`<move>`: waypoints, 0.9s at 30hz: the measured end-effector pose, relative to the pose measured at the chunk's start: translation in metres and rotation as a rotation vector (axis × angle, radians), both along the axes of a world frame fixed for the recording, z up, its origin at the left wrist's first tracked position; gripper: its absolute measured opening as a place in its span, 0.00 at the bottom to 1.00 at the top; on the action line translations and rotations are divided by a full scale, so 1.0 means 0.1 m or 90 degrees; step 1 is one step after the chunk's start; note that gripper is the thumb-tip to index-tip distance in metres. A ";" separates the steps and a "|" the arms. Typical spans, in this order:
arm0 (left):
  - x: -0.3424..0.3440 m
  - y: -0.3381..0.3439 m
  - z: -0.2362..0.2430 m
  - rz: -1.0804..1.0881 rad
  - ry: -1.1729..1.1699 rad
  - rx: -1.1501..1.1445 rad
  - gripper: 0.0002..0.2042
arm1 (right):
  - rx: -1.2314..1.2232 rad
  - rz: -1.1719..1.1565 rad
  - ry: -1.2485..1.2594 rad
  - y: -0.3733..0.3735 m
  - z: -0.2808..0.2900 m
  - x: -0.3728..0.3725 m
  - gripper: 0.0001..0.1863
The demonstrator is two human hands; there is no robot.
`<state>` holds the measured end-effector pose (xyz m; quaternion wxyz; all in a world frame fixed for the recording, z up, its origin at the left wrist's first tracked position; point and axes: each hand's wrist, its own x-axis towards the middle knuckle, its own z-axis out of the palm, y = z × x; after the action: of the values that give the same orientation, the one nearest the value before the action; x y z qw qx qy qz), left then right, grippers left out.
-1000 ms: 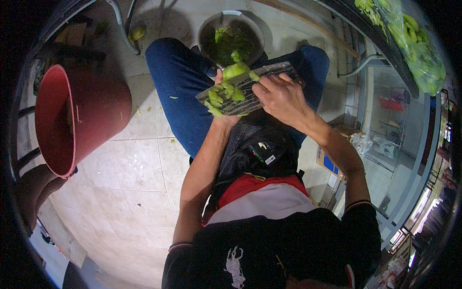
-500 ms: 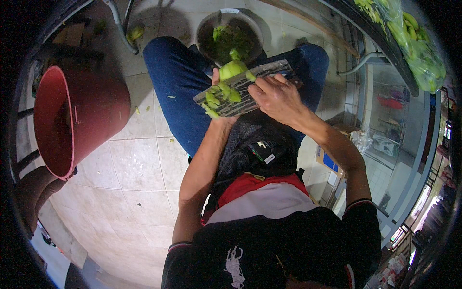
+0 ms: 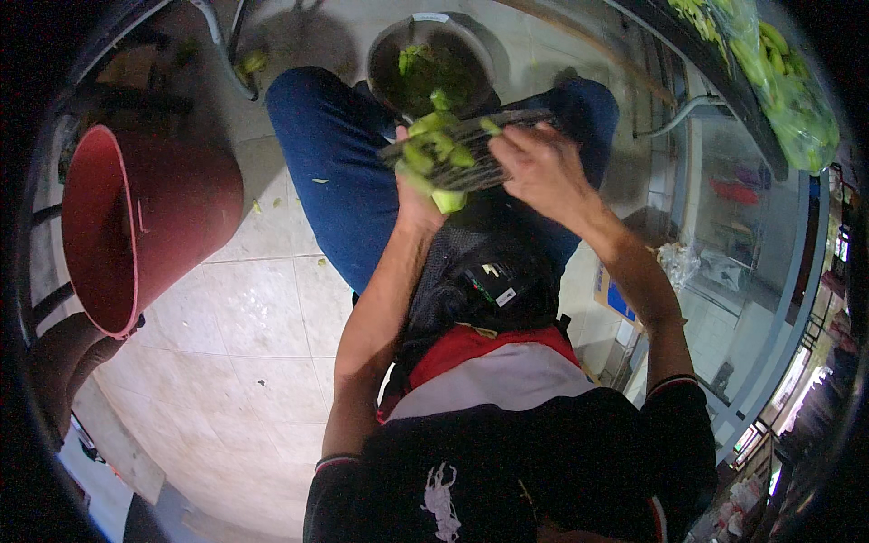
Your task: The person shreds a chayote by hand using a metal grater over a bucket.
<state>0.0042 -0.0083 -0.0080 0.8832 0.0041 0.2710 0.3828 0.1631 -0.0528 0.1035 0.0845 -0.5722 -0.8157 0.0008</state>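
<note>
Two forearms (image 3: 385,281) angle inward toward the basin (image 3: 486,80); just short of it, the curled right hand (image 3: 545,175) clamps a flat dark tool (image 3: 482,170), and the left hand (image 3: 417,207) cups a green vegetable (image 3: 449,201).

Food-preparation space: bagged green produce (image 3: 801,122)

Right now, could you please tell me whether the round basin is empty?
The basin is not empty: green pieces show inside it.
</note>
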 end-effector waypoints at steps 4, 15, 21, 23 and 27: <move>-0.06 0.00 -0.05 -0.040 -0.072 0.044 0.29 | 0.008 0.020 -0.007 -0.03 -0.10 -0.17 0.03; -0.08 0.00 -0.05 -0.020 -0.074 0.011 0.30 | 0.002 0.028 0.006 -0.02 -0.11 -0.18 0.03; -0.01 0.00 0.03 -0.006 0.001 0.021 0.32 | 0.028 0.012 -0.003 0.03 -0.20 -0.06 0.06; 0.02 0.02 0.02 0.013 0.009 0.013 0.30 | -0.003 -0.040 -0.021 0.06 -0.26 0.04 0.09; 0.00 0.02 -0.04 -0.005 0.013 0.042 0.27 | -0.060 -0.162 0.041 0.22 -0.31 0.32 0.12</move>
<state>0.0044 -0.0062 -0.0120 0.8811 0.0379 0.2677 0.3881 0.1948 -0.0309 0.0728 0.0828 -0.6743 -0.7323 0.0466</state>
